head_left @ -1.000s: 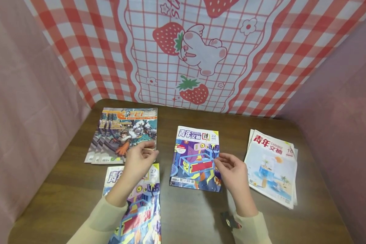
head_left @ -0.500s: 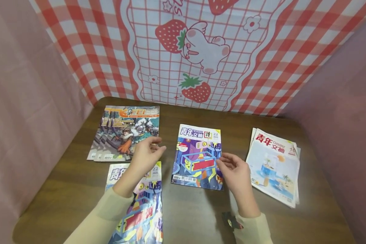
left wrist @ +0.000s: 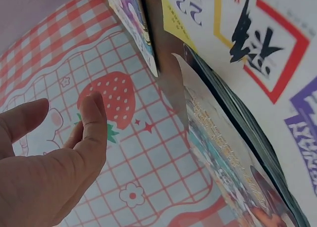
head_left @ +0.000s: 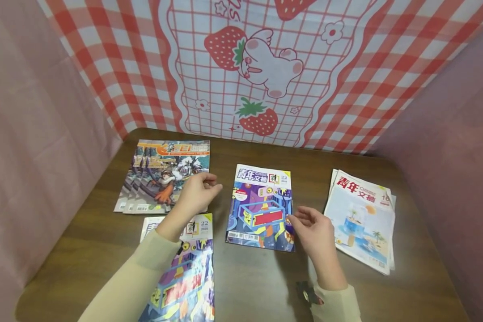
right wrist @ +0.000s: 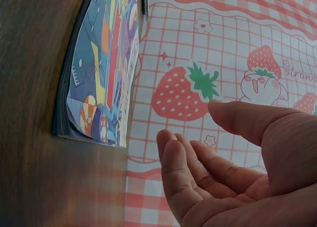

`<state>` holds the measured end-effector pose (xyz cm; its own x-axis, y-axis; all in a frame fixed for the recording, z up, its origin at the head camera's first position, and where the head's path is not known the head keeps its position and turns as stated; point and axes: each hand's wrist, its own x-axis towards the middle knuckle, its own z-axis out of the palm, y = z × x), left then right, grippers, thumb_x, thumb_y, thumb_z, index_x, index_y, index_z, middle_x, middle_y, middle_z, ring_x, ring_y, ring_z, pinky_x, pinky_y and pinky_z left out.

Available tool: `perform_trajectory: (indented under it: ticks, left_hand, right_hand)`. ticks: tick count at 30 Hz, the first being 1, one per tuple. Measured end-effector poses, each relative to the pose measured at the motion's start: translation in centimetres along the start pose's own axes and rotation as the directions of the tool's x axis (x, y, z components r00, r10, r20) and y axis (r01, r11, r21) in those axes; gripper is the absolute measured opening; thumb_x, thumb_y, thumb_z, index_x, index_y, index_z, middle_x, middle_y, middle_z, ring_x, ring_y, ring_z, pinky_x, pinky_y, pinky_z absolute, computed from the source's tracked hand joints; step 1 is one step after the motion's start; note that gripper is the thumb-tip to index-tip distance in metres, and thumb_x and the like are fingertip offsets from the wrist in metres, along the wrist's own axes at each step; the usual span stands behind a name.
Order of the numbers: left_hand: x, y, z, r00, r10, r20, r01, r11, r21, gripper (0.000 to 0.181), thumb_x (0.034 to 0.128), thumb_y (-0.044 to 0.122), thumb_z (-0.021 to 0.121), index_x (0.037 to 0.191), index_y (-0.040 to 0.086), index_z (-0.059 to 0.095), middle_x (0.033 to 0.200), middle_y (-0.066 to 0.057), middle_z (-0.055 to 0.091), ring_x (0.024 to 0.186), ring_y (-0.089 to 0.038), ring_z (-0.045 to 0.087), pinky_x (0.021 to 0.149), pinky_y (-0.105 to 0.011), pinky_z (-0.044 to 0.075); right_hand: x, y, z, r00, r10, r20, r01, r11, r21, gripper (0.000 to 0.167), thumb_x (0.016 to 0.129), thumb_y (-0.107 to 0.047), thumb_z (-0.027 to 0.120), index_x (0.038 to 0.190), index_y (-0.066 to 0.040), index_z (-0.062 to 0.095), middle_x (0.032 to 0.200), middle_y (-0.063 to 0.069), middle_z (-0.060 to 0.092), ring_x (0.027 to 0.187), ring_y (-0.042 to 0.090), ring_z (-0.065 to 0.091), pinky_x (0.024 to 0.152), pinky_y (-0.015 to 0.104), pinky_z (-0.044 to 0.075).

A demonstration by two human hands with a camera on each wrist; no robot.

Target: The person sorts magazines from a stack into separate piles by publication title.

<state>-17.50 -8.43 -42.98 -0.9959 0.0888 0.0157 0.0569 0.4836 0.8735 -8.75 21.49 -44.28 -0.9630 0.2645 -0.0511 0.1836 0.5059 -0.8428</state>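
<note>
My left hand hovers with loosely bent fingers over the right side of the fanned comic magazines. In the left wrist view, nothing lies between that hand's thumb and fingers. A purple-and-blue magazine lies at the middle of the table, with my right hand just beside its right edge. The right wrist view has this magazine apart from the right hand, whose fingers are relaxed and hold nothing. Under my left forearm is another magazine with the same cover, partly hidden.
Several magazines in a loose pile, topped by a pale blue cover, lie on the right of the brown wooden table. A red-checked strawberry cloth hangs behind the table. Pink curtains flank both sides.
My left hand has moved forward and right. My right hand has shifted slightly right, from the middle magazine's edge to just outside it. The magazines have stayed in place.
</note>
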Motion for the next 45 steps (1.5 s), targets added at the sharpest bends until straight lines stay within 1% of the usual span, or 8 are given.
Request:
perform_trajectory:
  ticks: [4, 9, 15, 22, 28, 39, 43, 45]
  left_hand:
    - [0.9, 0.1, 0.4, 1.000, -0.016, 0.024, 0.016, 1.000, 0.019, 0.036, 0.0925, 0.015, 0.074, 0.120, -0.007, 0.066, 0.107, -0.016, 0.069, 0.097, -0.029, 0.067, 0.086, -0.041, 0.057]
    - [1.7, 0.0, 0.9, 1.000, -0.020, 0.019, 0.020, 0.999, 0.036, 0.036, 0.0929, 0.013, 0.073, 0.120, -0.009, 0.065, 0.108, -0.018, 0.069, 0.098, -0.031, 0.067, 0.087, -0.042, 0.056]
    - [2.5, -0.2, 1.2, 0.999, -0.031, 0.019, 0.030, 0.997, 0.076, 0.037, 0.0937, 0.017, 0.073, 0.121, -0.008, 0.066, 0.109, -0.017, 0.069, 0.100, -0.031, 0.067, 0.088, -0.042, 0.055]
    - [3.7, -0.1, 1.8, 0.999, -0.037, 0.034, 0.035, 0.997, 0.068, 0.039, 0.0948, 0.020, 0.071, 0.121, -0.008, 0.065, 0.108, -0.018, 0.069, 0.102, -0.032, 0.065, 0.088, -0.044, 0.054]
    - [4.8, 0.2, 2.5, 0.998, -0.049, 0.046, 0.046, 0.997, 0.062, 0.038, 0.0937, 0.017, 0.071, 0.119, -0.011, 0.066, 0.108, -0.020, 0.069, 0.101, -0.033, 0.066, 0.088, -0.043, 0.055]
    - [6.7, 1.2, 3.9, 0.996, -0.065, 0.061, 0.058, 0.991, 0.117, 0.034, 0.0920, 0.017, 0.071, 0.114, -0.008, 0.069, 0.110, -0.019, 0.070, 0.102, -0.032, 0.065, 0.090, -0.043, 0.054]
    - [7.6, 1.2, 4.3, 0.996, -0.071, 0.058, 0.061, 0.986, 0.153, 0.033, 0.0905, 0.019, 0.073, 0.111, -0.006, 0.072, 0.112, -0.019, 0.070, 0.103, -0.033, 0.064, 0.090, -0.043, 0.053]
    - [7.9, 1.3, 4.4, 0.994, -0.089, 0.065, 0.077, 0.984, 0.161, 0.034, 0.0907, 0.021, 0.074, 0.112, -0.006, 0.072, 0.114, -0.019, 0.069, 0.106, -0.034, 0.064, 0.092, -0.044, 0.053]
  right_hand:
    - [-0.1, 0.2, -0.1, 1.000, 0.002, 0.007, -0.002, 1.000, -0.019, 0.045, 0.092, -0.018, 0.077, 0.126, 0.008, 0.064, 0.112, 0.021, 0.071, 0.102, 0.034, 0.070, 0.089, 0.044, 0.056]
    - [-0.1, 0.4, -0.2, 0.999, 0.019, 0.032, -0.018, 1.000, -0.021, 0.047, 0.092, -0.019, 0.078, 0.126, 0.009, 0.063, 0.112, 0.022, 0.071, 0.102, 0.034, 0.070, 0.088, 0.043, 0.057]
    - [-0.2, 0.7, -0.5, 0.999, 0.041, 0.035, -0.039, 0.998, -0.041, 0.047, 0.092, -0.020, 0.078, 0.126, 0.009, 0.063, 0.112, 0.024, 0.070, 0.103, 0.036, 0.070, 0.086, 0.044, 0.058]
    - [-0.1, 1.1, -0.6, 0.996, 0.075, 0.056, -0.071, 0.995, -0.067, 0.049, 0.092, -0.021, 0.078, 0.127, 0.010, 0.062, 0.114, 0.024, 0.069, 0.104, 0.036, 0.069, 0.088, 0.045, 0.057]
    - [-0.2, 1.4, -0.4, 0.993, 0.098, 0.071, -0.093, 0.993, -0.075, 0.052, 0.089, -0.020, 0.080, 0.126, 0.011, 0.061, 0.114, 0.025, 0.069, 0.104, 0.037, 0.069, 0.088, 0.046, 0.057]
    - [-0.1, 1.9, -0.2, 0.991, 0.098, 0.094, -0.086, 0.989, -0.122, 0.054, 0.086, -0.021, 0.084, 0.120, 0.014, 0.063, 0.106, 0.026, 0.071, 0.096, 0.036, 0.071, 0.082, 0.046, 0.058]
    - [-0.2, 1.9, 0.0, 0.990, 0.095, 0.100, -0.081, 0.988, -0.135, 0.056, 0.084, -0.022, 0.085, 0.120, 0.016, 0.062, 0.104, 0.027, 0.071, 0.094, 0.037, 0.071, 0.081, 0.047, 0.058]
    - [-0.2, 1.9, 0.2, 0.990, 0.098, 0.099, -0.083, 0.986, -0.147, 0.058, 0.083, -0.022, 0.086, 0.120, 0.016, 0.062, 0.103, 0.027, 0.071, 0.093, 0.036, 0.071, 0.080, 0.048, 0.058]
